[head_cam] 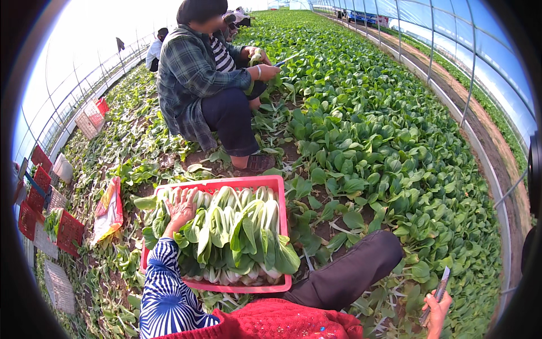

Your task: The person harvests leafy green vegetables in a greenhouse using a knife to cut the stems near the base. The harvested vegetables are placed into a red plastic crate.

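A red plastic crate (220, 289) full of bok choy (228, 224) sits on the ground in front of me. The heads lie in rows, white stems toward the far and near sides, with leaves overlapping in the middle. My left hand (182, 207) rests palm down on the stems at the crate's far left, fingers somewhat spread. Its palm side is hidden. At the lower right, away from the crate, my right hand (438, 311) grips a knife (443, 284). The blade points up and away from me, over the leaves.
A co-worker (199, 84) squats just beyond the crate, holding a knife (286, 60) and a plant. Growing bok choy (381, 140) covers the right side. Cut leaves, a plastic bag (108, 212) and several crates (70, 233) lie at left. My bent knee (372, 258) is right of the crate.
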Motion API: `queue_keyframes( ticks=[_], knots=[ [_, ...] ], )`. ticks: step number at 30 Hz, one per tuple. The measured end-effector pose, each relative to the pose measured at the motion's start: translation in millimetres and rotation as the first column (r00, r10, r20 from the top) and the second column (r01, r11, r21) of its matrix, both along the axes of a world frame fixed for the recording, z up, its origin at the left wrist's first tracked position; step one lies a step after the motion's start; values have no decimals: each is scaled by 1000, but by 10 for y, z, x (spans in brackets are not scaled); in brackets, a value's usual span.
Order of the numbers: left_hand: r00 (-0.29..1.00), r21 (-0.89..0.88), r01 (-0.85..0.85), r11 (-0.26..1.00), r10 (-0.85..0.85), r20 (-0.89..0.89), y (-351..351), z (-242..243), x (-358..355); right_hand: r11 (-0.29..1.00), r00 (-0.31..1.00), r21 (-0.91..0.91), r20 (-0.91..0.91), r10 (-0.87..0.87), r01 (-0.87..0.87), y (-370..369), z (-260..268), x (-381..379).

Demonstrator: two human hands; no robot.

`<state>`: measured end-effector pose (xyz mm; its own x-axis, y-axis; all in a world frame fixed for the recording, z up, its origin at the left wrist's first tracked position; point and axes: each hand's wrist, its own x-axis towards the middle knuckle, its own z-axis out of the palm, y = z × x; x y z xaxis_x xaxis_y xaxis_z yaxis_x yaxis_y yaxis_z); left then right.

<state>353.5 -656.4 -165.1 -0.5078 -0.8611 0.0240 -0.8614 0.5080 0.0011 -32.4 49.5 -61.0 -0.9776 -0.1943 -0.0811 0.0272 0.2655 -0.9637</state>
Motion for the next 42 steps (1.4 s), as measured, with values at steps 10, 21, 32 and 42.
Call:
queue_keyframes(
  ticks=[10,21,32,42],
  knots=[
    [983,166,-50,985,78,-166,55,479,-59,982,985,72,21,172,-173,-52,-235,-224],
    [743,41,-62,997,73,-665,-658,1181,323,987,990,78,34,138,-141,-37,-293,-198],
    [996,83,-66,994,71,-57,-907,935,694,823,992,566,123,-15,-58,322,-428,-414],
    [939,306,82,949,29,-343,-1073,752,753,625,993,778,113,-37,-65,479,5,-131]
  ],
)
